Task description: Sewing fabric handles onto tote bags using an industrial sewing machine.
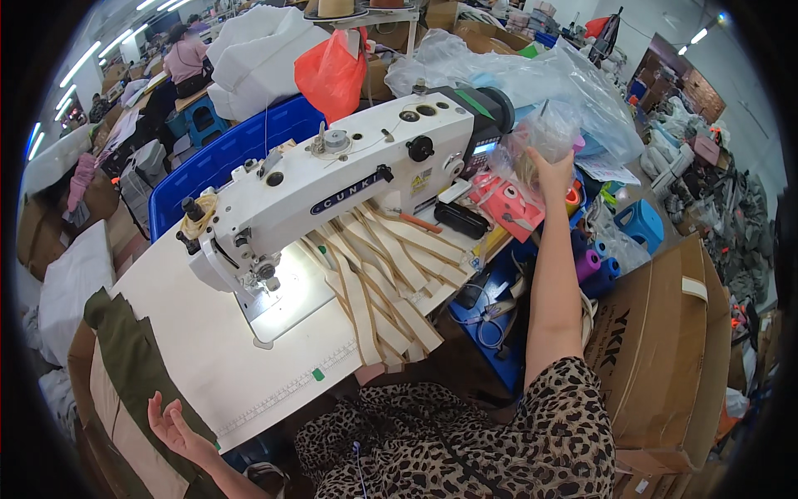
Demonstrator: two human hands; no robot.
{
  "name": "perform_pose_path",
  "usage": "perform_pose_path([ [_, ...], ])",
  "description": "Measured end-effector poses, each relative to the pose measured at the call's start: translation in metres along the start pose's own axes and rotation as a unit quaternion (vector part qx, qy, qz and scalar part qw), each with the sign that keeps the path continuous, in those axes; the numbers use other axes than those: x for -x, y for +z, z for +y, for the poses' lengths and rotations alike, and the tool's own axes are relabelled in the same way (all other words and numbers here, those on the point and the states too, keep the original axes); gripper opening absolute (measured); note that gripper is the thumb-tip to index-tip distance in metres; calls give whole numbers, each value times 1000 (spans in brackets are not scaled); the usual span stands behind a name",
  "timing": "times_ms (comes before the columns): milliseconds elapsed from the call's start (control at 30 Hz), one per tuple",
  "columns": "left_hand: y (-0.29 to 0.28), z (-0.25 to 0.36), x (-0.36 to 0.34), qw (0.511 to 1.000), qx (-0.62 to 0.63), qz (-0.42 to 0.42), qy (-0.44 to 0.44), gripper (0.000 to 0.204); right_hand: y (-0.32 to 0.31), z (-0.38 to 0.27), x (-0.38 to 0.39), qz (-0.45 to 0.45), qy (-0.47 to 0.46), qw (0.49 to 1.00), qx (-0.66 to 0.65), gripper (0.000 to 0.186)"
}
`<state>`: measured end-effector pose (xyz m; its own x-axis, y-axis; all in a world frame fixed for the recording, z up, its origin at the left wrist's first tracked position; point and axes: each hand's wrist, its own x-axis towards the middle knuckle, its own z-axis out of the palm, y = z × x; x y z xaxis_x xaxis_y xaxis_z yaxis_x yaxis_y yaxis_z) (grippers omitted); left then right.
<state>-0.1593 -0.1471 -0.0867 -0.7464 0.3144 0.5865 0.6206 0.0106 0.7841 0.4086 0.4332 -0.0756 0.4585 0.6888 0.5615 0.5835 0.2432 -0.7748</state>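
Note:
My right hand (550,170) is raised at the right end of a white sewing machine (332,166), gripping a clear plastic bag (544,125) whose contents are unclear. Just below lies a pink item (507,204) beside a black case (461,218). Cream straps with tan edges (374,283) are heaped on the white worktable (191,341), right of the lit needle area. My left hand (179,424) hovers at the table's near-left edge, fingers loosely apart and empty, by a strip of olive fabric (133,349).
A blue bin (179,191), red bag (324,75) and white sacks (258,50) sit behind the machine. Thread cones (588,262) and a cardboard box (648,358) are at right. Another person (187,62) sits in the back left.

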Motion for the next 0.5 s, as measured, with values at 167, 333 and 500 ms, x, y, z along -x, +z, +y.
perform_pose_path([
  [167,-12,1,4,1000,-16,16,10,41,-24,-36,39,139,-187,959,163,86],
  [333,-8,-1,4,999,-12,15,33,42,-28,-80,51,-69,-414,879,226,55],
  [500,-14,-4,12,999,-21,2,42,41,-34,-34,53,-191,-278,866,370,38],
])
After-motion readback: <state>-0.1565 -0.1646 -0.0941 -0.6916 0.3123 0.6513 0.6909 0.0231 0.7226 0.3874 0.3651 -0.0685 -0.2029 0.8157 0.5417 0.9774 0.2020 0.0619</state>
